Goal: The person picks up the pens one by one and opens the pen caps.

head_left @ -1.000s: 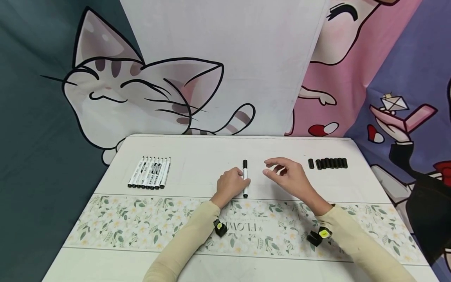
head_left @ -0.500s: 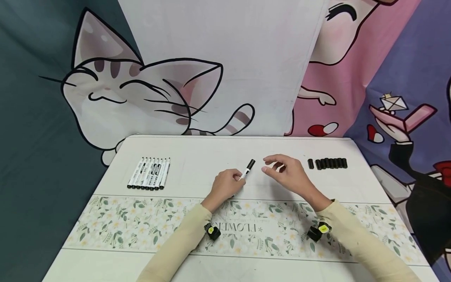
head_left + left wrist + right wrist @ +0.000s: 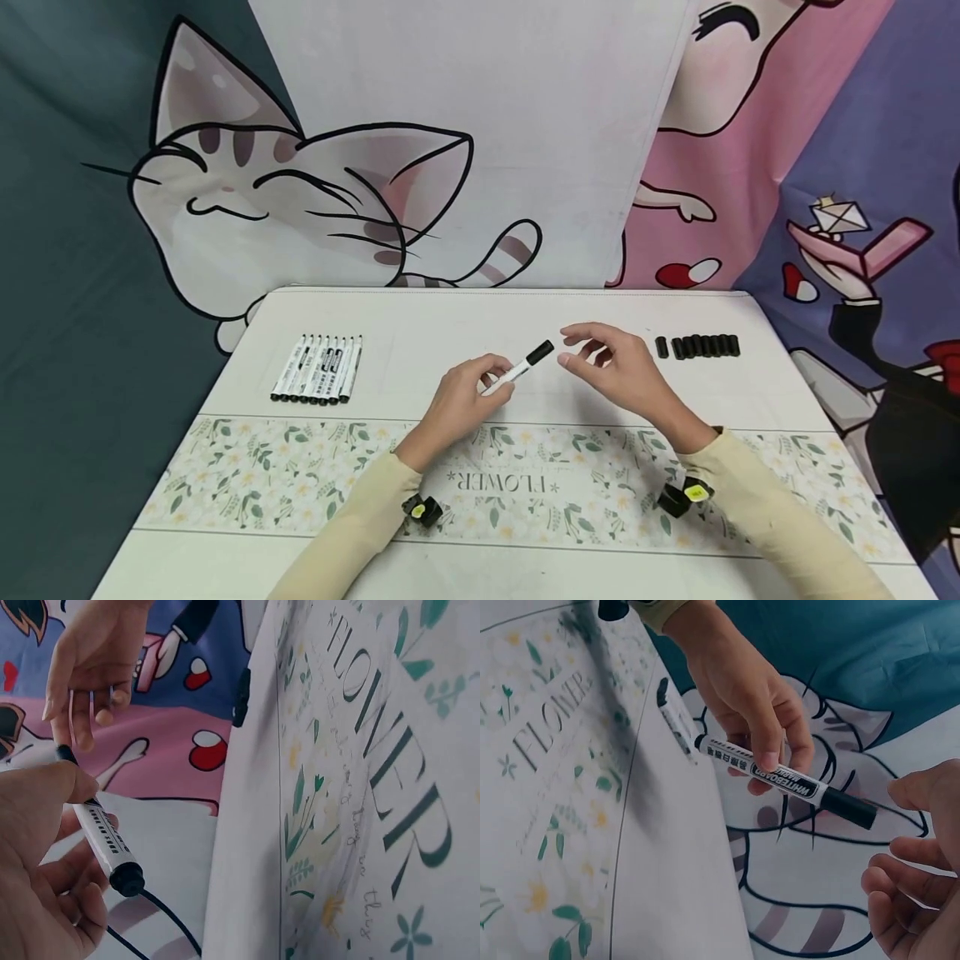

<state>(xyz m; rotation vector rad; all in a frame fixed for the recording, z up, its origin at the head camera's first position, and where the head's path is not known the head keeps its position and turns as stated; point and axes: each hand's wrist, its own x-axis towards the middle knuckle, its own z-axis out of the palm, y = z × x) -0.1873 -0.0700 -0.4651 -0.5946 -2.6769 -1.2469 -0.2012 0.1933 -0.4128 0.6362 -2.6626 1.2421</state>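
Note:
My left hand [image 3: 467, 398] pinches a white whiteboard marker [image 3: 510, 376] between thumb and fingers, lifted above the table. The marker's black cap [image 3: 848, 807] is on and points up toward my right hand [image 3: 617, 372]. In the right wrist view, "WHITEBOARD MARKER" lettering shows on the barrel. Holding nothing, my right hand hovers with thumb and fingers apart, just short of the capped end. Uncapped white markers [image 3: 318, 368] lie in a row at the left, tips away from me. Several black caps [image 3: 705, 347] are lined up at the right, one slightly apart.
A white table mat [image 3: 420, 333] with a floral band [image 3: 300, 475] lettered "FLOWER" covers the table. Behind its far edge hangs a cloth backdrop [image 3: 480, 200] with cartoon figures. Each wrist carries a small black camera [image 3: 427, 510].
My left hand has picked the marker up from the table and tilted it, cap end toward the right hand. The left forearm has shifted left; my right hand has barely moved.

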